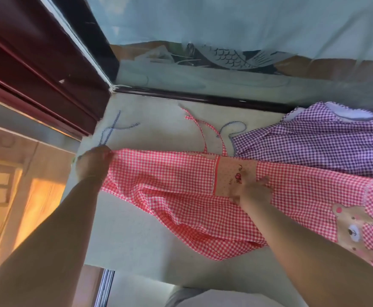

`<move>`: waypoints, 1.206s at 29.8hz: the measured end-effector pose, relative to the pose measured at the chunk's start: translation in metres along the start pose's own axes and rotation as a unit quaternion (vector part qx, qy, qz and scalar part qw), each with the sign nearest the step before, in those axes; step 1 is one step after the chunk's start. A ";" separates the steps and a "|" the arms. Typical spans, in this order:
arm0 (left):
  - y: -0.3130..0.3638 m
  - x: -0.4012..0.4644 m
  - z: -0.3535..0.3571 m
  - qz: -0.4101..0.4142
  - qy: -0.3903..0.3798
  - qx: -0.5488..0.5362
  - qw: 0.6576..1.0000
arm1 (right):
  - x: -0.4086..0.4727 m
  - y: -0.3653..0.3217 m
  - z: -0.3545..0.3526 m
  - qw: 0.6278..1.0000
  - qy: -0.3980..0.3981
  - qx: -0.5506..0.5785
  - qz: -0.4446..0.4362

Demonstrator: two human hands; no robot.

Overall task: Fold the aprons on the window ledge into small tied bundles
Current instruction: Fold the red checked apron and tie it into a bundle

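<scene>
Ledge [137, 229], pale and flat, runs from the dark red window frame [37, 69] on the left to the glass [225, 25] at the back, with a dark sill strip along the glass. Bare ledge shows in front of and behind the red checked apron [170, 173], most of it at the near left and in the back left corner. Red checked apron lies spread across the middle of the ledge, stretched left to right, its near folds rumpled and reaching toward the front edge; right end runs out of view. Pocket patch [234, 173] sits mid-apron, bear patch [351, 229] at the right. Thin red ties [200, 127] trail back toward the glass. Purple checked apron [314, 140] lies behind it at the right, touching and partly under the red one, against the sill. Blue striped ties [112, 127] lie loose near the left corner. Left hand [93, 163] is at the apron's left end, fingers curled and pinching the cloth edge, near the ledge's left edge. Right hand [254, 191] rests on the pocket patch, fingers stretched out flat, pressing the cloth down, gripping nothing.
</scene>
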State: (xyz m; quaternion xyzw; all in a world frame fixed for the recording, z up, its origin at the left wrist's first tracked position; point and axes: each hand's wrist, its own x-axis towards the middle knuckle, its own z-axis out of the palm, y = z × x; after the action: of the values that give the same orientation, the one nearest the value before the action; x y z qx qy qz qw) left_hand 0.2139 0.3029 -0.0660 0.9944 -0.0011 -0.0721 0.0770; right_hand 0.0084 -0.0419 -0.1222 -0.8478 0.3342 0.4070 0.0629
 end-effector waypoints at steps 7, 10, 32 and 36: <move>-0.011 -0.026 0.034 -0.461 0.115 -0.291 0.831 | -0.002 -0.003 0.000 1.000 0.003 -0.015 0.003; 0.005 -0.064 0.049 -0.539 -0.011 -0.474 0.696 | -0.001 -0.002 0.001 1.000 0.005 -0.007 -0.009; 0.046 -0.131 0.050 -0.430 -0.206 -0.576 0.664 | 0.001 -0.001 0.007 1.000 0.011 -0.014 -0.002; 0.086 -0.187 0.068 -0.440 -0.314 -0.556 0.631 | 0.001 -0.001 0.008 1.000 0.017 -0.024 0.001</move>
State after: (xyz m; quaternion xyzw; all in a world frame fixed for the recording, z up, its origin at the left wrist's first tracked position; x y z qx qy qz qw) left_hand 0.0198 0.2099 -0.0925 0.5628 0.4532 -0.3920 0.5694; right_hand 0.0040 -0.0387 -0.1285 -0.8556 0.3260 0.4003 0.0368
